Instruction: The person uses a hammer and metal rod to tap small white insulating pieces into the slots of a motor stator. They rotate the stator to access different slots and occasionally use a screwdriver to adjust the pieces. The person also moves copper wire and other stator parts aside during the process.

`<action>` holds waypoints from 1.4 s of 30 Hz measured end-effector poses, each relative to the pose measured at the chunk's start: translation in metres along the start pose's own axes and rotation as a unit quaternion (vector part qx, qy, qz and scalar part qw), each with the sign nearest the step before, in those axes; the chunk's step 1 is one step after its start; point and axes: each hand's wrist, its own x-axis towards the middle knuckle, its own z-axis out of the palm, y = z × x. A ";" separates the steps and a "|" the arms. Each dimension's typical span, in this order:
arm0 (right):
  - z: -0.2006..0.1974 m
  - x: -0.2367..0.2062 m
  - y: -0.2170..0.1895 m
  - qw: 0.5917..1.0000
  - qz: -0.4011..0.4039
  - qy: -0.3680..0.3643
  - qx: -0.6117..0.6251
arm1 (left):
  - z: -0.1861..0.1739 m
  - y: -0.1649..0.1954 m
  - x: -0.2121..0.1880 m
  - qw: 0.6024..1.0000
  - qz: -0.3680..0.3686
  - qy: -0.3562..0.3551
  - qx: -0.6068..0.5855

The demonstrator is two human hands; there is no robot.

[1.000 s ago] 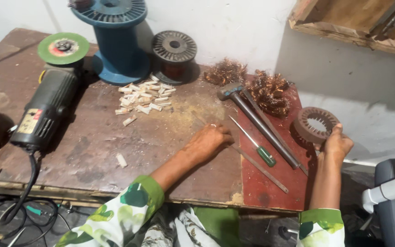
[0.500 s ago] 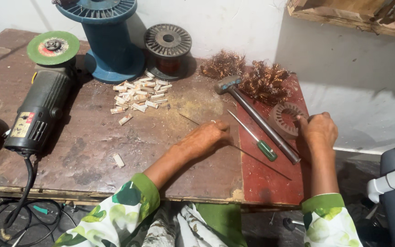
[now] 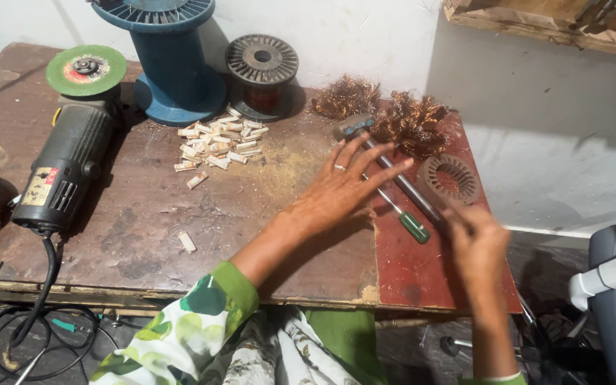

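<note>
L hand [image 3: 340, 189] fingers spread over hammer [image 3: 386, 160] | R hand [image 3: 475, 246] blurred, fingers unclear | grinder [image 3: 65, 167] label: rect., pale/red

A worn brown wooden workbench [image 3: 144, 228] stood against a pale wall, its three-o'clock end painted red. At ten o'clock lay a black angle grinder [image 3: 65, 167] with a green disc. At twelve o'clock stood a big blue spool [image 3: 172, 57], with a smaller dark wire spool [image 3: 262, 71] just beside it. Short pale wooden slips [image 3: 215, 142] lay scattered near the centre, one stray slip [image 3: 187, 242] at seven o'clock. Toward two o'clock sat tangled copper wire [image 3: 393, 114], a hammer [image 3: 386, 160], a green-handled screwdriver [image 3: 408, 221] and a ring-shaped stator core [image 3: 450, 180].
</note>
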 end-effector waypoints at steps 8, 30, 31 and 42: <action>0.045 0.044 0.072 0.973 0.221 0.048 -0.056 | -0.001 -0.033 -0.038 0.993 -0.102 -0.031 0.045; 0.114 -0.007 -0.076 0.986 -0.154 -0.056 -0.025 | -0.202 -0.116 -0.290 0.819 -0.370 0.354 0.259; 0.127 -0.015 -0.085 0.985 -0.157 -0.075 -0.018 | -0.215 -0.119 -0.306 0.794 -0.413 0.344 0.285; 0.162 -0.033 -0.113 0.987 -0.113 -0.112 0.030 | -0.252 -0.184 -0.394 0.794 -0.491 0.077 0.350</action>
